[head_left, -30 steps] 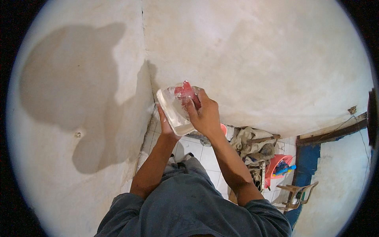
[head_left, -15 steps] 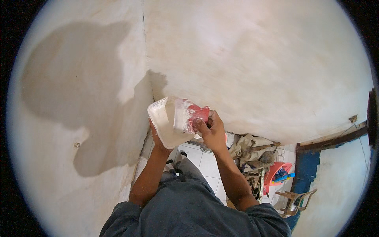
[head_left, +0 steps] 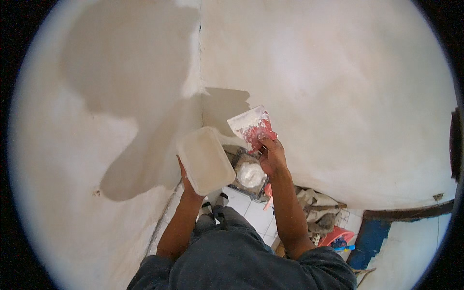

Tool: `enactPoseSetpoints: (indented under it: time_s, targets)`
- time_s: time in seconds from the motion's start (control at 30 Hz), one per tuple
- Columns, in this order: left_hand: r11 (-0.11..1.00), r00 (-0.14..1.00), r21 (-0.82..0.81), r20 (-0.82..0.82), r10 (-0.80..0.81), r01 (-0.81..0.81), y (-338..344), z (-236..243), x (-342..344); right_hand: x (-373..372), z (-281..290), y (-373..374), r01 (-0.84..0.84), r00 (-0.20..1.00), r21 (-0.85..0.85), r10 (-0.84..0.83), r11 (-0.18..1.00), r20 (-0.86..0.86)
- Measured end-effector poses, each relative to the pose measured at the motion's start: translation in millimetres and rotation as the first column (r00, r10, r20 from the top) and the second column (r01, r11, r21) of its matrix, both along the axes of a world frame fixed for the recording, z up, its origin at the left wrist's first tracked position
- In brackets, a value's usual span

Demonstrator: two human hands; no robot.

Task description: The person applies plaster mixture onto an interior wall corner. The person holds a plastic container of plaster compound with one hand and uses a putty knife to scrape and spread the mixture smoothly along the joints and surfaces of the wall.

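A shallow white rectangular plastic tub, coated with pale residue, is tilted toward me in front of the wall corner. My left hand grips it from the left and underneath, with most of the fingers hidden behind it. To its right, my right hand is closed round the end of a red putty spreader smeared with white filler. The spreader's broad whitish edge points up and left, apart from both the tub and the wall behind.
Two pale plastered walls meet at a corner ahead. Below stands a dark container with a white mass in it. Crumpled cloth, a pink basin and a blue-painted panel lie lower right, beside white floor tiles.
The spreader has come out of the tub and moved up and right with my right hand. The tub's inside now faces me more fully, and the view has shifted.
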State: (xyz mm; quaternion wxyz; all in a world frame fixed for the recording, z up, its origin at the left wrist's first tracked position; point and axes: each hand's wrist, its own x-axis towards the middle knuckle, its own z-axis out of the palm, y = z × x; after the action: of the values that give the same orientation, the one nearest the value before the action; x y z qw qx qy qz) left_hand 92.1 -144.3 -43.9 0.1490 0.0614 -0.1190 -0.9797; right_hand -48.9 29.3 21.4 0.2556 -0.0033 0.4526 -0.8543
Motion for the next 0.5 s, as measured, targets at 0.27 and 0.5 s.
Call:
enactPoseSetpoints:
  time_s: [0.27, 0.5]
  targets:
    - [0.992, 0.989, 0.043, 0.096, 0.116, -0.121, 30, -12, -1, -60, 6, -66, -0.104, 0.990, -0.182, 0.119, 0.978, 0.076]
    - [0.996, 0.988, 0.072, 0.148, 0.038, -0.050, 18, 0, 2, -115, -28, -131, 0.002, 0.996, -0.267, 0.023, 0.964, 0.092]
